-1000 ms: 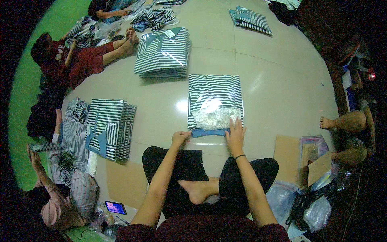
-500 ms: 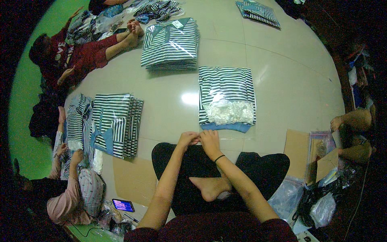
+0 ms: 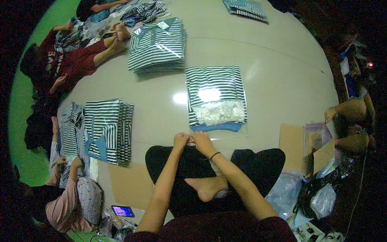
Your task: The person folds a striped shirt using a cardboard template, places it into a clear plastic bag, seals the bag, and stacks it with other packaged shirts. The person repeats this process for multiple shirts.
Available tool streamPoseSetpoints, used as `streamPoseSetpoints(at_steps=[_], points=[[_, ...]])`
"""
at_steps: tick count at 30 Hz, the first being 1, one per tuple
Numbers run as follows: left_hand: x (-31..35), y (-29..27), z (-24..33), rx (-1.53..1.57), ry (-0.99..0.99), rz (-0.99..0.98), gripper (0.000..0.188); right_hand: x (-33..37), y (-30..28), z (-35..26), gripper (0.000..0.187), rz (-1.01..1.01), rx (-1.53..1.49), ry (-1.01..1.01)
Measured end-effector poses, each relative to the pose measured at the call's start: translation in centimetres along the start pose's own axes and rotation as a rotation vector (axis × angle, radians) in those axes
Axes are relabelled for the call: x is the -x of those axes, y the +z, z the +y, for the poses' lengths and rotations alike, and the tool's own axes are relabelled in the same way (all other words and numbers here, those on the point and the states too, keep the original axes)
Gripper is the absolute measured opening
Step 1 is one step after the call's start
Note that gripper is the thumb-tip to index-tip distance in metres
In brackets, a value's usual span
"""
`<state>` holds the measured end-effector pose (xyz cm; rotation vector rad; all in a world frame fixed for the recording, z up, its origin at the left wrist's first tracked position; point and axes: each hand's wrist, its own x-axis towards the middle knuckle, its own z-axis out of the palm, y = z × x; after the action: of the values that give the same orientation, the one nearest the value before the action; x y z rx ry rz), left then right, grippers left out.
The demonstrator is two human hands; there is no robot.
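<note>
In front of me lies a folded black-and-white striped garment (image 3: pixel 214 82) inside a clear plastic bag (image 3: pixel 242 134). White lace (image 3: pixel 219 115) and a blue band (image 3: pixel 217 127) show at its near end. My left hand (image 3: pixel 182 140) and my right hand (image 3: pixel 202 142) meet at the bag's near left corner, above my crossed legs. Both are closed, with thumbs and fingertips pinching what looks like the edge of the bag's mouth. The thin film between the fingers is hard to make out.
Stacks of bagged striped garments stand at upper middle (image 3: pixel 157 46), left (image 3: pixel 107 129) and far back (image 3: pixel 246 10). A person in pink sleeves (image 3: pixel 60 209) handles striped cloth at left. Cardboard (image 3: pixel 292 147) and loose plastic bags (image 3: pixel 284 193) lie right; a phone (image 3: pixel 122 211) lies lower left.
The whole view has shifted slightly, so things sit further left. My left hand has curled tighter, and both hands stay together at the bag's near corner.
</note>
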<state>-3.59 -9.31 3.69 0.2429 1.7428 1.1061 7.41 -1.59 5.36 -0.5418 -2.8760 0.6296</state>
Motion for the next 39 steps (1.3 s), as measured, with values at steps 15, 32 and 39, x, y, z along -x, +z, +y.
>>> streamPoseSetpoints(at_steps=[15,32,39], points=[[0.5,-1.9,3.2,-1.107,0.824,0.116,0.018,18.8,-22.3,24.2,0.024,0.033,0.641,0.714],[0.2,-1.6,5.3,-0.665,0.443,0.010,0.017,6.3,-14.5,18.6,0.022,-0.117,-0.562,0.359],[-2.5,3.6,4.4,-0.679,0.305,0.474,0.022,3.9,-10.5,17.9,0.024,-0.058,-0.016,0.740]])
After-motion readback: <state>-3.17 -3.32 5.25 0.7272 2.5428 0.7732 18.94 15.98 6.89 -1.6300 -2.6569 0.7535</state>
